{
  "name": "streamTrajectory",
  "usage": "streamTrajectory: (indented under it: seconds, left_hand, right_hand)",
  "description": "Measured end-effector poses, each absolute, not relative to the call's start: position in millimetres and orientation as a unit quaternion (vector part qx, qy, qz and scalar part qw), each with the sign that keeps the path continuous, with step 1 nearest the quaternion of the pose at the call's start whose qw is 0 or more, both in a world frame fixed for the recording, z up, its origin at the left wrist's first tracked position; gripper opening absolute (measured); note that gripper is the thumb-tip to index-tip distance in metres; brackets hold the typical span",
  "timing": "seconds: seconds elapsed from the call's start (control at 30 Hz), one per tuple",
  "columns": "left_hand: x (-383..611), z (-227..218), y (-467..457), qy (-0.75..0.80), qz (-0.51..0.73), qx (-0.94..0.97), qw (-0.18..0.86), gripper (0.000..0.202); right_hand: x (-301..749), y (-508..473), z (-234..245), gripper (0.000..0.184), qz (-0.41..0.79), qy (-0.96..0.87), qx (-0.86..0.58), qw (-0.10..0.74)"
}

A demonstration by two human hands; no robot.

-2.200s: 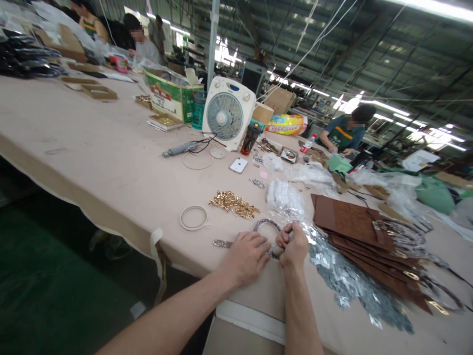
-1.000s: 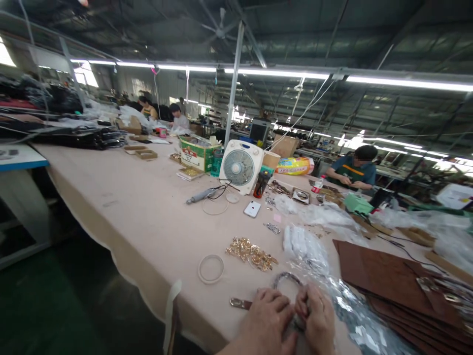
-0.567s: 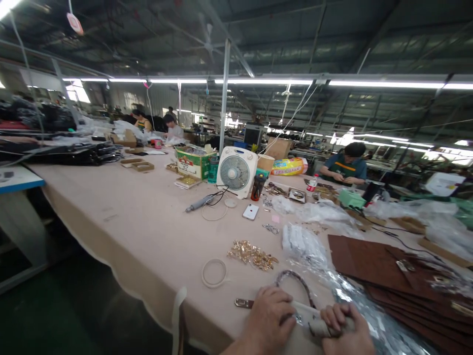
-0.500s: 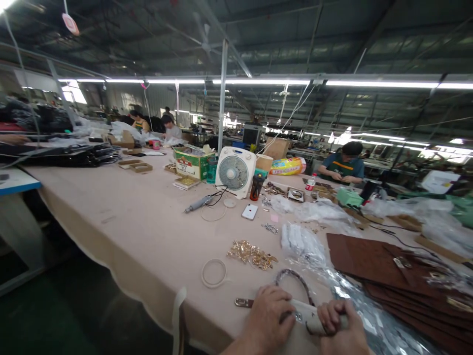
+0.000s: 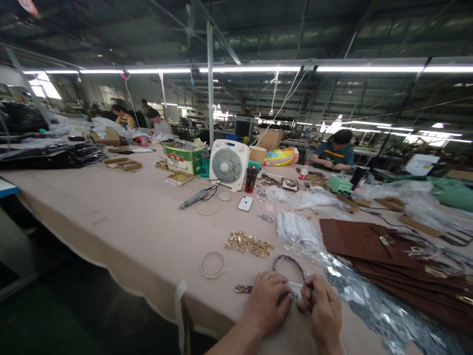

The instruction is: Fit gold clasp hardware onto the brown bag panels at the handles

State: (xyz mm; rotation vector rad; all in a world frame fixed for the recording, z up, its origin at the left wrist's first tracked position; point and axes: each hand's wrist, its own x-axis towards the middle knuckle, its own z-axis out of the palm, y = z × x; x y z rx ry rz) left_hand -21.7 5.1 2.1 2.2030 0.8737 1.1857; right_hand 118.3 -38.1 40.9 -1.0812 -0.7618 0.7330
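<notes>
A pale handbag point(image 5: 294, 286) lies near the table's front edge, mostly hidden by my hands. Its curved dark handle point(image 5: 288, 257) arches up behind them. A brown strap end with metal fittings point(image 5: 242, 289) sticks out to the left. My left hand point(image 5: 269, 298) is closed over the bag's left part, thumb and fingers pressing beside a small metal fitting. Curled fingers of my right hand point(image 5: 321, 305) grip the right end of the handle, close to the left fingertips. Whether a small part is also inside that grip is hidden.
Gold metal fittings point(image 5: 249, 244) and a tape roll point(image 5: 212, 265) lie beyond my hands. Brown panels point(image 5: 362, 246) and clear plastic wrapping point(image 5: 297, 229) are at right. Farther back are a rotary tool point(image 5: 194, 198), phone point(image 5: 245, 203), fan point(image 5: 229, 165) and a co-worker point(image 5: 334, 153).
My right hand has moved left along the bag, closer to my left hand, and now grips by the handle's end. The left hand stays on the bag. The view has shifted slightly.
</notes>
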Motion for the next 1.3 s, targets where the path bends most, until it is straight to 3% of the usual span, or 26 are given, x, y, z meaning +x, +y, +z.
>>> streamTrajectory:
  seconds: [0.17, 0.47, 0.67, 0.93, 1.3]
  left_hand:
    - [-23, 4, 4, 0.325, 0.424, 0.807, 0.252, 0.020]
    - [-24, 9, 4, 0.332, 0.403, 0.817, 0.244, 0.022]
    - [-22, 12, 5, 0.332, 0.362, 0.845, 0.211, 0.041]
    - [-21, 16, 6, 0.347, 0.298, 0.870, 0.185, 0.063]
    - [-23, 17, 10, 0.346, 0.289, 0.872, 0.192, 0.057]
  right_hand:
    - [118, -38, 43, 0.039, 0.275, -0.302, -0.434, 0.803]
    - [112, -35, 49, 0.036, 0.269, -0.302, -0.400, 0.823]
    - [112, -33, 53, 0.040, 0.268, -0.297, -0.360, 0.843]
    - [105, -28, 45, 0.037, 0.243, -0.354, -0.378, 0.820]
    - [91, -26, 29, 0.041, 0.206, -0.414, -0.438, 0.771]
